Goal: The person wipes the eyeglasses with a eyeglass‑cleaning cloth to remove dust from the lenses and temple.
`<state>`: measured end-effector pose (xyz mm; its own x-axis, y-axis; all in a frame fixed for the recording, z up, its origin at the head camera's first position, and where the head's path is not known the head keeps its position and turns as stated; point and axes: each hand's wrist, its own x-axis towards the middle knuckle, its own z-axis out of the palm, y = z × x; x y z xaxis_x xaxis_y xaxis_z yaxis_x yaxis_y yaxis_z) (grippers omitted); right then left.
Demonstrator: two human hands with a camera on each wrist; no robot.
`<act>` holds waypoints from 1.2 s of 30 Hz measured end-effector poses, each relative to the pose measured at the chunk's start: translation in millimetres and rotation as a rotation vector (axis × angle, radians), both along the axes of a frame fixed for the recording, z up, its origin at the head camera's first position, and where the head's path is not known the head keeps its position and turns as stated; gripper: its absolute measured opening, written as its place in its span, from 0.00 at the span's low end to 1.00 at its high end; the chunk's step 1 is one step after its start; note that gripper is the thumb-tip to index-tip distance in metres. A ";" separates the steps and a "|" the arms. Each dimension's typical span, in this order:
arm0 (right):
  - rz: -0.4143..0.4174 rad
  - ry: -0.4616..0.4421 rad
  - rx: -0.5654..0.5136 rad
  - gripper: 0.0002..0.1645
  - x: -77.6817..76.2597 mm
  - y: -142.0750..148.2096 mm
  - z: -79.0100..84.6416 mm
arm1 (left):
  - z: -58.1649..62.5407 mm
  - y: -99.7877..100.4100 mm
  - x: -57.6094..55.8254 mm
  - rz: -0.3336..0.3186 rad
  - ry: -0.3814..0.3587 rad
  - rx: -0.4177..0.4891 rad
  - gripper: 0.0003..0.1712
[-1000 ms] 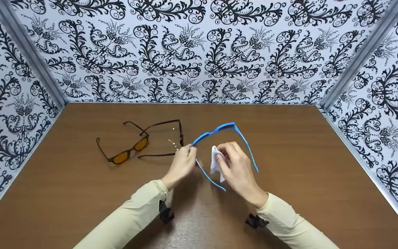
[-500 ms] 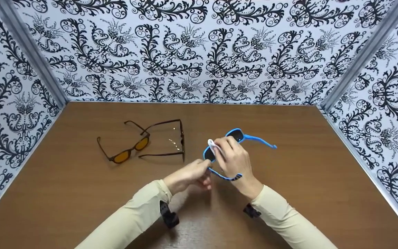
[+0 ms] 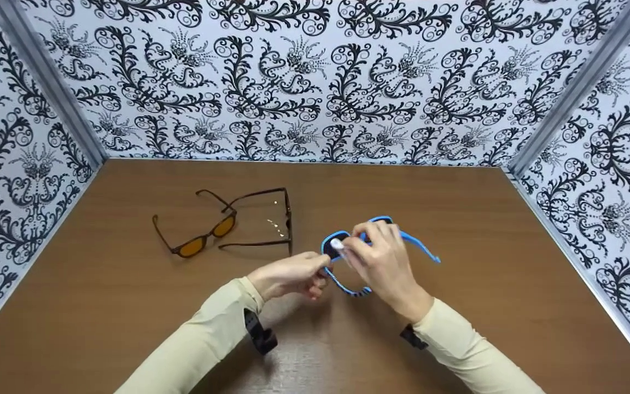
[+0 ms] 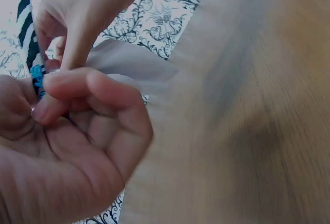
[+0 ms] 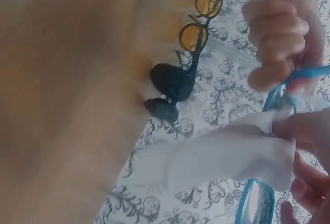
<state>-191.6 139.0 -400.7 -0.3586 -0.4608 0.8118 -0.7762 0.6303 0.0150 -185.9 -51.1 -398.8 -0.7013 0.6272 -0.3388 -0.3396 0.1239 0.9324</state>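
Note:
Blue-framed sunglasses [image 3: 421, 246] with dark lenses are held above the table in the head view. My left hand [image 3: 293, 273] pinches them near the hinge of the nearer lens, its other fingers curled in the left wrist view. My right hand [image 3: 386, 262] grips a white cloth [image 3: 337, 244] against that nearer lens and covers the middle of the frame. In the right wrist view the cloth [image 5: 221, 157] hangs loosely from the fingers, blurred. One temple arm, with a dark striped tip, curves down between my hands.
On the wooden table [image 3: 129, 317], left of my hands, lie orange-lensed glasses [image 3: 192, 248] with unfolded arms. Dark-framed sunglasses [image 3: 287, 210] rest right beside them, arms also unfolded. Black-and-white patterned walls [image 3: 304, 82] enclose the back and sides.
The blue sunglasses have turned so their lenses face up, and have come nearer to me. My right hand has brought the cloth onto the nearer lens; the glasses on the table stay put.

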 end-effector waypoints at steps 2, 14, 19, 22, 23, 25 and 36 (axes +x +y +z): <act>-0.040 0.068 -0.012 0.04 -2.4 -0.9 -1.2 | 1.1 1.5 0.3 0.002 0.046 -0.065 0.10; 0.132 -0.059 -0.050 0.09 -2.3 -4.4 -1.3 | 2.0 7.0 -0.4 0.034 0.010 0.009 0.10; 0.039 -0.031 0.025 0.03 1.4 1.2 -3.4 | 0.1 4.8 -1.5 0.031 0.017 -0.013 0.09; -0.057 0.027 0.016 0.05 2.2 1.5 -3.5 | -0.5 5.9 -0.8 0.029 0.034 -0.054 0.10; -0.084 0.053 0.006 0.04 2.0 0.8 -3.3 | -0.5 6.8 -0.4 0.032 0.035 -0.061 0.10; -0.122 0.092 -0.027 0.02 1.3 -1.7 -1.8 | -0.4 9.2 0.4 0.046 0.036 -0.074 0.10; 0.119 -0.008 -0.069 0.10 -8.2 -4.1 5.7 | -4.2 15.7 2.6 -0.020 -0.026 0.076 0.13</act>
